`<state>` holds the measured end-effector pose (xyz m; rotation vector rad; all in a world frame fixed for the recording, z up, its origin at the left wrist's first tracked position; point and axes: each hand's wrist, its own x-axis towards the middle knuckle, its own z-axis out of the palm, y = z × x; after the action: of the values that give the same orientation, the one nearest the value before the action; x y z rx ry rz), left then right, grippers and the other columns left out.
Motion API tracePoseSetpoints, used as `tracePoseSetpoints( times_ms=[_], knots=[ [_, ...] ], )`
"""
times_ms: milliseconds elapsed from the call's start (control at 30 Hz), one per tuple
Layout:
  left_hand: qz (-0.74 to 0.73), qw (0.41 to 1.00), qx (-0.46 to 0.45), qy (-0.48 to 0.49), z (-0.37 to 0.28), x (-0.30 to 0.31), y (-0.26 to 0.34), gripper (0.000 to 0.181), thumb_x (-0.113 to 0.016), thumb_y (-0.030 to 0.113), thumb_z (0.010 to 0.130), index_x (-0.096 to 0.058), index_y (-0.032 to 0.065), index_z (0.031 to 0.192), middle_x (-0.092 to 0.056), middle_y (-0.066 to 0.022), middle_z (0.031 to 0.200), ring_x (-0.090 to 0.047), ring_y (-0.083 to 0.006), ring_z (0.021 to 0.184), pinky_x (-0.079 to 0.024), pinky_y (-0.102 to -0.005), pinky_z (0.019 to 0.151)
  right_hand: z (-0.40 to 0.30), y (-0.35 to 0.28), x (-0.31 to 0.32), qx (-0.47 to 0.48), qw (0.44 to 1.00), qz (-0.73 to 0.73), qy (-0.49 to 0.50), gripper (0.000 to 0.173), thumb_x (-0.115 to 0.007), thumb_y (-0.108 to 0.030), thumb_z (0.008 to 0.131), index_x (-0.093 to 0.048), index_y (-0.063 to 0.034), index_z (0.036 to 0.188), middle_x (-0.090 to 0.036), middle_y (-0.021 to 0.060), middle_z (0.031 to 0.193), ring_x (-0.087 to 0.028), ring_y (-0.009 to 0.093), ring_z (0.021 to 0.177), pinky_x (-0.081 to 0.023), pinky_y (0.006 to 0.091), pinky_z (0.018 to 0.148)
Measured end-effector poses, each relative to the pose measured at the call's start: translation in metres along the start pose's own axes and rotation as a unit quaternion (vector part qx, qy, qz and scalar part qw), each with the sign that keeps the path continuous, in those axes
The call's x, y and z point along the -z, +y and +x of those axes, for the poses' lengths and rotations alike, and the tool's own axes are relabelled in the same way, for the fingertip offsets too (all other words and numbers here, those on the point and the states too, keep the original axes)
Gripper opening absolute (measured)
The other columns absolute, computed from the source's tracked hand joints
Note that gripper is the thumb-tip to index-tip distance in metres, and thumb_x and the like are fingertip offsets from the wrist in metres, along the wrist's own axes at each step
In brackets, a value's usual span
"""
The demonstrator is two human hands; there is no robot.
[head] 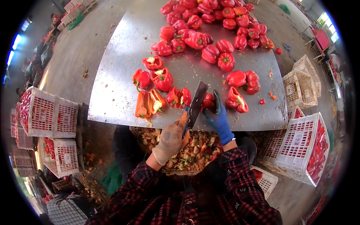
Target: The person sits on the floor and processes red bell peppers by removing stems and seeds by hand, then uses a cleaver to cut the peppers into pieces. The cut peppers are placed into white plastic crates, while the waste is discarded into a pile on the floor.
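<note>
My left hand (170, 137), in a worn pale glove, grips a broad dark-bladed knife (197, 104) with its blade pointing away from me. My right hand (220, 122), in a blue knit glove with a dark coated palm, holds a red bell pepper (208, 101) against the metal table (118, 92). The blade partly hides that pepper. Just left of the knife lies a split red pepper (178, 97), and beyond it an opened orange-red pepper (144, 104). Another split pepper (237, 99) rests right of my right hand. Whole red peppers (208, 14) are heaped at the far end.
Below the table edge, between my legs, a container holds pepper cores and scraps (194, 154). White plastic crates of red peppers stand at left (53, 112) and right (298, 140). Emptier crates (301, 84) stand farther right. Green netting (111, 177) lies on the floor.
</note>
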<state>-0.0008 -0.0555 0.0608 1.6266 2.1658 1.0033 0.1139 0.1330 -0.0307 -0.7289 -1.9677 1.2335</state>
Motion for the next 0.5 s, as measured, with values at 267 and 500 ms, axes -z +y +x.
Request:
tracePoseSetpoints(
  times_ms=[267,500],
  knots=[
    [0.113,0.991,0.009,-0.072,0.004,0.015,0.018,0.061,-0.061,0.008,0.081,-0.039,-0.0064,0.136,-0.062,-0.0211,0.09,-0.063,-0.0373,0.071,-0.05,-0.0459,0.063,-0.002,-0.002,-0.019,0.016,0.982,-0.179,0.065,0.056,-0.061,-0.027,0.089,-0.043,0.0,0.135,-0.052,0.0249,0.129,-0.053,0.042,0.113,-0.043,0.0456,0.096],
    [0.176,0.976,-0.038,-0.124,0.026,0.034,0.023,0.063,-0.062,0.012,0.081,-0.04,-0.0055,0.137,-0.057,-0.017,0.084,-0.058,-0.0349,0.075,-0.048,-0.0435,0.069,-0.003,0.002,-0.018,0.032,0.979,-0.192,0.065,0.054,-0.059,-0.027,0.09,-0.044,-0.0002,0.135,-0.052,0.0243,0.128,-0.052,0.042,0.112,-0.043,0.0458,0.095]
  ],
)
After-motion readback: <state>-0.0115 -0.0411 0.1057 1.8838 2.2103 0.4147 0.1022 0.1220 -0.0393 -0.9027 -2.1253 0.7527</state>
